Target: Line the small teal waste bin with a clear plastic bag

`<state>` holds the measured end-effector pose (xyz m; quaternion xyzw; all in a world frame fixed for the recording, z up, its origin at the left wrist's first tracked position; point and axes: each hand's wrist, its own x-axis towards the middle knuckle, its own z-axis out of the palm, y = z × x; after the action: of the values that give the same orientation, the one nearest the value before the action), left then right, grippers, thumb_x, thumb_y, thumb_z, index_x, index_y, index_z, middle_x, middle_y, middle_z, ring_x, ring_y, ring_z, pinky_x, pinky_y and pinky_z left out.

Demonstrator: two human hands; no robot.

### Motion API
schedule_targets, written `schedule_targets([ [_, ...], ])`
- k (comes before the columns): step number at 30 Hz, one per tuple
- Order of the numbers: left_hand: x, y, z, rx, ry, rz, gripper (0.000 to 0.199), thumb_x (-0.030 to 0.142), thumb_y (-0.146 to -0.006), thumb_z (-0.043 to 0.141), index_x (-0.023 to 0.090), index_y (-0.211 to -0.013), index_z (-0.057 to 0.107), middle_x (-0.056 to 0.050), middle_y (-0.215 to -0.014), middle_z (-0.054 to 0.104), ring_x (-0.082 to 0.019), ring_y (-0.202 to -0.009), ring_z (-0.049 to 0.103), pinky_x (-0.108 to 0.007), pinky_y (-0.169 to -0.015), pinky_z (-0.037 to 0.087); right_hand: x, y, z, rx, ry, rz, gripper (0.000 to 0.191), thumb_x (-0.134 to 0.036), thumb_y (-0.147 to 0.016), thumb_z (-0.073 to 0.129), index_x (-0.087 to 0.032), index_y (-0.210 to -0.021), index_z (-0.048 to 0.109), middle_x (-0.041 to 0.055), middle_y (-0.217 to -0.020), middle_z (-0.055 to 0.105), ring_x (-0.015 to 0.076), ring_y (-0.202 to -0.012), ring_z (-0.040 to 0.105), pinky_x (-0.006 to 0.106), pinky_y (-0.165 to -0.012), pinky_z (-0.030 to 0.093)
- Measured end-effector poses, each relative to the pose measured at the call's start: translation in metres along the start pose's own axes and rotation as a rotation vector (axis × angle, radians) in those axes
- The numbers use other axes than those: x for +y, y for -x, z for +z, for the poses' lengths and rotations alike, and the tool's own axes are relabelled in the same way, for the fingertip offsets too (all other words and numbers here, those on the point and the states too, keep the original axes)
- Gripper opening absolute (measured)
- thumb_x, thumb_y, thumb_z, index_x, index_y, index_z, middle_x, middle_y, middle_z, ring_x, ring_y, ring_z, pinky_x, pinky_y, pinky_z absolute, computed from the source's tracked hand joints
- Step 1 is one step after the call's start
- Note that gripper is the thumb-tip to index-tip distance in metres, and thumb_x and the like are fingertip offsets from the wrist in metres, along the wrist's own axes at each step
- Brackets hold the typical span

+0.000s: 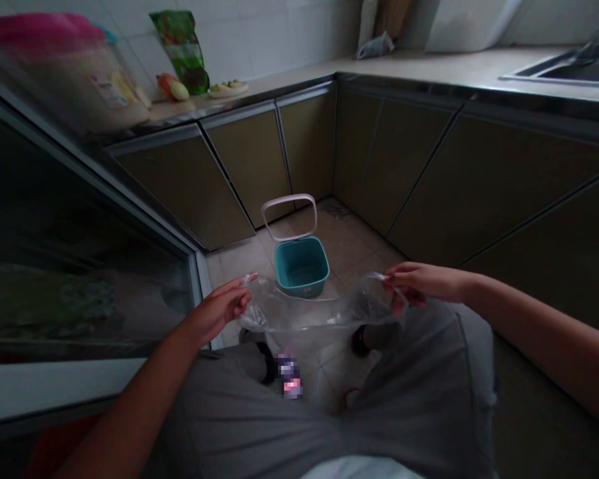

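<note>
Kitchen cabinets (244,159) with olive-brown doors are running along two walls and meeting at a corner, under a pale worktop (304,76). At far left, a glass panel (80,266) in a pale frame is slanting past you. Above it, a tub (64,93) with a bright pink lid is standing on the worktop, blurred. Next to it, a green pouch (180,53) is standing upright, with a small plate (228,91) of food lying to its right. Lower down, your left hand (224,307) is pinching one end of a clear plastic bag (314,314), thumb and fingers closed on its edge. You are stretching the bag sideways above your gray trousers (259,426). Just beyond it, a teal bin (302,266) is standing open on the tiled floor, its pale pink rim frame (299,196) tilting up at the back. Your right hand (413,282) is gripping the bag's other end, fingertips drawn together on the plastic. At far right, a sink (574,70) is sitting in the worktop.
</note>
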<state>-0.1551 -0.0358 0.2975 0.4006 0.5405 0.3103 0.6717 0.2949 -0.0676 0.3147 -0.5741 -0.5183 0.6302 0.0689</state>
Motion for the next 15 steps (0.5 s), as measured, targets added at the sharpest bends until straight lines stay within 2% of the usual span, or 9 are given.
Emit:
schedule_targets([
  [5, -0.022, -0.052, -0.006, 0.031, -0.024, -0.137, 0.064, 0.035, -0.074, 0.075, 0.019, -0.133, 0.061, 0.007, -0.066, 0.05, -0.006, -0.047, 0.038, -0.018, -0.047, 0.027, 0.024, -0.059, -0.001, 0.074, -0.055, 0.123, 0.035, -0.053, -0.085, 0.061, -0.018, -0.085, 0.061, 0.011, -0.079, 0.075, 0.0079, -0.043, 0.038, 0.022, -0.041, 0.022],
  [8, -0.041, -0.087, -0.007, 0.045, -0.153, -0.2, 0.043, 0.038, -0.073, 0.073, 0.019, -0.11, 0.064, 0.008, -0.064, 0.047, -0.004, -0.043, 0.032, -0.017, -0.046, 0.023, 0.029, -0.095, -0.003, 0.053, -0.06, 0.187, 0.027, -0.044, -0.088, 0.062, -0.018, -0.085, 0.062, 0.0104, -0.081, 0.075, 0.0067, -0.041, 0.037, 0.022, -0.041, 0.022],
  [10, -0.055, -0.109, -0.008, 0.076, -0.269, -0.238, 0.03, 0.039, -0.074, 0.07, 0.02, -0.094, 0.059, 0.009, -0.062, 0.046, -0.004, -0.041, 0.029, -0.018, -0.044, 0.021, 0.027, -0.116, -0.004, 0.044, -0.048, 0.242, 0.022, -0.037, -0.091, 0.059, -0.017, -0.083, 0.063, 0.008, -0.078, 0.073, 0.0059, -0.04, 0.035, 0.022, -0.04, 0.021],
  [12, -0.07, -0.127, -0.009, 0.11, -0.349, -0.267, 0.025, 0.039, -0.075, 0.067, 0.02, -0.085, 0.054, 0.008, -0.059, 0.045, -0.005, -0.04, 0.028, -0.019, -0.043, 0.02, 0.021, -0.134, -0.004, 0.071, -0.012, 0.286, 0.02, -0.029, -0.093, 0.056, -0.016, -0.081, 0.064, 0.0034, -0.071, 0.066, 0.0054, -0.04, 0.034, 0.022, -0.041, 0.022],
  [15, -0.088, -0.147, -0.014, 0.145, -0.401, -0.264, 0.024, 0.04, -0.076, 0.066, 0.021, -0.082, 0.053, 0.008, -0.055, 0.044, -0.006, -0.038, 0.029, -0.019, -0.043, 0.022, 0.011, -0.159, -0.001, 0.135, 0.048, 0.331, 0.018, -0.021, -0.093, 0.054, -0.016, -0.081, 0.067, -0.0033, -0.059, 0.049, 0.0057, -0.041, 0.033, 0.022, -0.043, 0.024],
])
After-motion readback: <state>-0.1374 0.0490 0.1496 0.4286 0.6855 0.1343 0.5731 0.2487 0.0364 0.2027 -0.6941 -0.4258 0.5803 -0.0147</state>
